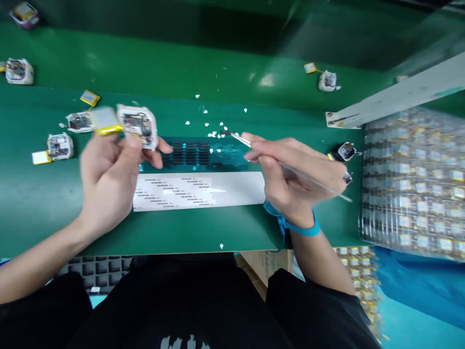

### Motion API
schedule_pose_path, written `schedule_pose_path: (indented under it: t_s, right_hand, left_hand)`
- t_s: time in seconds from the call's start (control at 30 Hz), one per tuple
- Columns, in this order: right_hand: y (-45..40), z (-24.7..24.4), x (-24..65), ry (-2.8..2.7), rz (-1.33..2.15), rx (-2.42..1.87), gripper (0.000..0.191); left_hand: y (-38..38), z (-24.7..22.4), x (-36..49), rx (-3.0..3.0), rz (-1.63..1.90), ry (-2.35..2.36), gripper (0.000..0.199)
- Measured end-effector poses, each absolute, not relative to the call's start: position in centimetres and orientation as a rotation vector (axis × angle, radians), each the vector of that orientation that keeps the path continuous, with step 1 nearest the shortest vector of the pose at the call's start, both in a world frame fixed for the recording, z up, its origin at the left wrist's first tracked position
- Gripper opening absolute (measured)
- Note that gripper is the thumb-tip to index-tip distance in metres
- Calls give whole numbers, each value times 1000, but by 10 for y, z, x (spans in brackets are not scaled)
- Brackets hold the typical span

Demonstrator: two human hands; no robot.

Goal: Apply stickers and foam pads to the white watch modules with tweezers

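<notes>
Green benchtop (203, 232) is shown across the frame, darkened along the upper edge. At left of centre, a white case (150, 127) with its circuit side exposed is held in the left hand (109, 182); the thumb and fingers are clamped on its lower part. A battery (106, 118), silver with a yellow edge and slightly blurred, is seen just beside the case, above the same hand.

Right of centre, a slender tool (241, 139) is gripped in the right hand (298, 174), the fingertips being pressed together on its shaft. Its tip is directed to the upper left, where a small dark strip (225, 132) is seen. White dots (206, 112) are scattered around the tip. Below them, rows of dark strips are carried on a teal sheet (232, 157), and a white sheet (240, 189), printed on its left part, is laid nearer the lower edge. A blue band (308, 229) is worn on the right wrist.

Further units (61, 146) are distributed at the left, upper left, upper right and right. Stacked clear trays (414, 184) are shown at the far right, beneath a pale bar (395, 87).
</notes>
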State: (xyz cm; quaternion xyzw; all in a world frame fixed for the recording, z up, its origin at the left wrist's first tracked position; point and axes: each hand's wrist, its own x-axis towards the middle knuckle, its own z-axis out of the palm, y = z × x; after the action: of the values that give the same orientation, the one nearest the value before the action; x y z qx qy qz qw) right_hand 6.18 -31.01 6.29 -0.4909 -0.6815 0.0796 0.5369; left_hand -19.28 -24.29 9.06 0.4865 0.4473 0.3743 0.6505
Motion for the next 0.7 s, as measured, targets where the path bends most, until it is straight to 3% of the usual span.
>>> schedule_pose_path:
  t_s: [0.13, 0.33, 0.53, 0.7]
  right_hand:
    - [-321, 71, 49, -1862, 58, -1097, 35]
    - [-323, 80, 40, -2229, -133, -936, 15]
    - [-320, 81, 37, -2286, -193, -940, 13]
    - [-323, 76, 31, -2326, -186, -972, 17]
  left_hand:
    - [-233, 79, -183, 899, 694, 906, 12]
    - [-241, 69, -182, 1015, 772, 1036, 23]
    - [-245, 69, -178, 917, 814, 1085, 34]
    - [-251, 69, -177, 891, 798, 1082, 31]
